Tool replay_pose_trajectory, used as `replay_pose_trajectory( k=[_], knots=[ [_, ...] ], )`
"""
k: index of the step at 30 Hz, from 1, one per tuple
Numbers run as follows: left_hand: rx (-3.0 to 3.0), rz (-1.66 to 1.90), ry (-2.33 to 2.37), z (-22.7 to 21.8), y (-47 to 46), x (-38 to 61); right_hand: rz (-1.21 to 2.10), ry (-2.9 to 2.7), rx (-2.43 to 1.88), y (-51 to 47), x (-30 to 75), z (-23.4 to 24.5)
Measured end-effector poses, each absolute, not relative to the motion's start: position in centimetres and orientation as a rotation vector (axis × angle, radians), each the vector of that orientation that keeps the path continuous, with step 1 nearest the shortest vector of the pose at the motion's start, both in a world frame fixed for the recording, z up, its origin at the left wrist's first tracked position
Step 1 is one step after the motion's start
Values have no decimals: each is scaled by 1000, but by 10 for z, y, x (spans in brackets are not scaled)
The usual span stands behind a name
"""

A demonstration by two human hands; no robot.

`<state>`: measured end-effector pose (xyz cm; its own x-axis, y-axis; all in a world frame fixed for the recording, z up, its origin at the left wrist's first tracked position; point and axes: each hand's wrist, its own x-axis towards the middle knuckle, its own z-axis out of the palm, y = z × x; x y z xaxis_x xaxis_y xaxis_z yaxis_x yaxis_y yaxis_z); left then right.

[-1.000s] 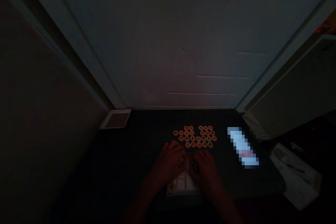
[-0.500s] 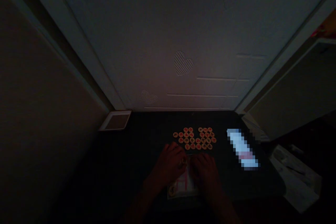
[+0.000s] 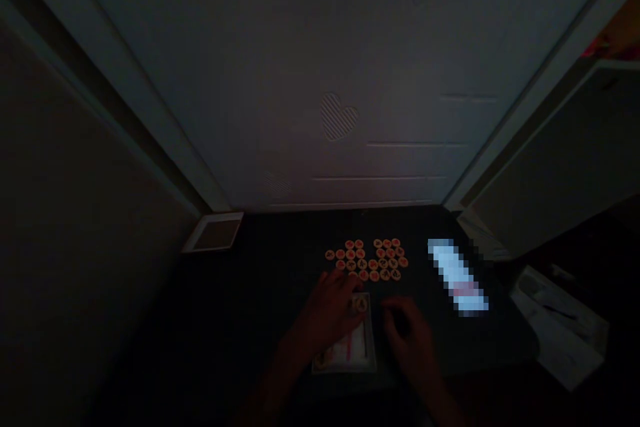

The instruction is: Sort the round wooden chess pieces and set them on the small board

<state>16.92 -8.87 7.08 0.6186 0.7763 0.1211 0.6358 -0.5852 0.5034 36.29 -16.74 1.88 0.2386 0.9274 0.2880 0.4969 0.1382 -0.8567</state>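
The scene is very dark. A small folded board with red lines (image 3: 350,345) lies on a dark surface close to me. My left hand (image 3: 333,310) rests on its left part, fingers reaching to its far edge, where one round piece (image 3: 359,305) lies. My right hand (image 3: 407,333) hovers just right of the board, fingers curled; what they hold, if anything, is too dark to see. Beyond the board lie several round tan game pieces (image 3: 370,259) with red and dark marks, packed in a loose cluster.
A bright pixelated oblong (image 3: 457,275) lies to the right of the pieces. A small white-rimmed tray (image 3: 214,232) sits at the back left by a pale door (image 3: 340,80) with heart marks. A pale bag or box (image 3: 560,323) lies at right.
My right hand has slid off the board to the right, uncovering its right part and a round piece at its far edge. My left hand stays on the board. The view shifted slightly.
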Motion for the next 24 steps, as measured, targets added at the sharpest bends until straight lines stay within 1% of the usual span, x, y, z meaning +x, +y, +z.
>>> replay_pose_trajectory(
  k=[8, 17, 24],
  knots=[
    [2427, 487, 1107, 67, -89, 174, 663, -1336, -1458, -162, 359, 18],
    [2457, 426, 1130, 65, -84, 174, 647, -1308, -1490, -163, 361, 14],
    [2467, 401, 1113, 68, -84, 174, 709, -1290, -1501, -164, 361, 12]
  ],
)
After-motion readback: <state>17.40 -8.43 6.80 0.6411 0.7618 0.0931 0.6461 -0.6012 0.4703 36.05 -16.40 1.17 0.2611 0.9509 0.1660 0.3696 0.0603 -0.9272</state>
